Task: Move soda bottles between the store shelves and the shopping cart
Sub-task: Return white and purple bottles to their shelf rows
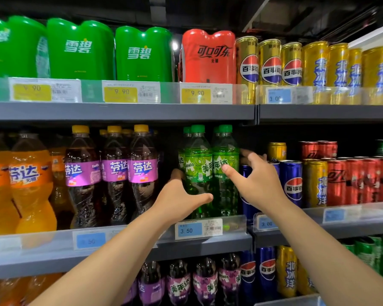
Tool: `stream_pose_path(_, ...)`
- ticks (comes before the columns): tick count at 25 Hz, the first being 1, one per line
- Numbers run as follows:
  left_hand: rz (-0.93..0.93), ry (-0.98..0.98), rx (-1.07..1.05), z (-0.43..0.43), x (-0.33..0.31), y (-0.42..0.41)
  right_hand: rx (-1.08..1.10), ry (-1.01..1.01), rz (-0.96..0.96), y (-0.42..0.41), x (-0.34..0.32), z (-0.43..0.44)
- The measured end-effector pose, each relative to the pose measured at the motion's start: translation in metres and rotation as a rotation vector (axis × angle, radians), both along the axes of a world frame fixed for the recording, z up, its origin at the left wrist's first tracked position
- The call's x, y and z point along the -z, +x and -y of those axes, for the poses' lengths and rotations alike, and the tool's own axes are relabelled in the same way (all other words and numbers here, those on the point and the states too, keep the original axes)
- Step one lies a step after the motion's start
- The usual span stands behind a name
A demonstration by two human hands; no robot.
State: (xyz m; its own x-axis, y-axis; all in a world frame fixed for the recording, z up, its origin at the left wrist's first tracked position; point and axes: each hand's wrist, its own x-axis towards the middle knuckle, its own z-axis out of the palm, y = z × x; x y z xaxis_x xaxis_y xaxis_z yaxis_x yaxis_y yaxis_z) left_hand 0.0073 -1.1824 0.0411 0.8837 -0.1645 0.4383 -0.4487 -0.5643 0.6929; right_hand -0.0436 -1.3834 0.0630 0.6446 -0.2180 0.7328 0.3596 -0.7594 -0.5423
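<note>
Here, at centre frame, the left hand point(179, 199) wraps the left green bottle point(197, 157), thumb across its front. The right hand point(258, 184) is spread, thumb touching the right green bottle point(226, 149). Both bottles stand on the middle shelf point(53, 250).

a grey metal shelf point(119, 111) runs across above my left hand point(181, 199) and my right hand point(259, 184); a second grey shelf point(219, 246) passes beneath both wrists. clear plastic rails point(173, 91) front them, with yellow price tags point(120, 94) above the hands and blue price tags point(188, 230) below. overhead, a dark ceiling point(296, 14), one small bright light point(174, 45), a white panel point(372, 34) high beyond my right hand.
</note>
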Motion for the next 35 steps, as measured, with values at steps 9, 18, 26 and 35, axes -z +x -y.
stream_pose_path(9,0.009,0.037,-0.003,-0.007,-0.002,-0.001,-0.012,-0.075,-0.007,0.001,0.004,-0.015)
stream_pose_path(18,0.164,-0.006,-0.018,-0.007,0.019,-0.019,0.093,-0.113,0.537,-0.025,0.052,-0.022)
stream_pose_path(26,0.337,-0.155,-0.057,-0.009,0.036,-0.025,0.102,0.038,0.087,-0.008,0.079,-0.036)
stream_pose_path(35,0.281,-0.144,-0.016,-0.014,0.036,-0.023,-0.060,0.136,0.007,-0.005,0.080,-0.033)
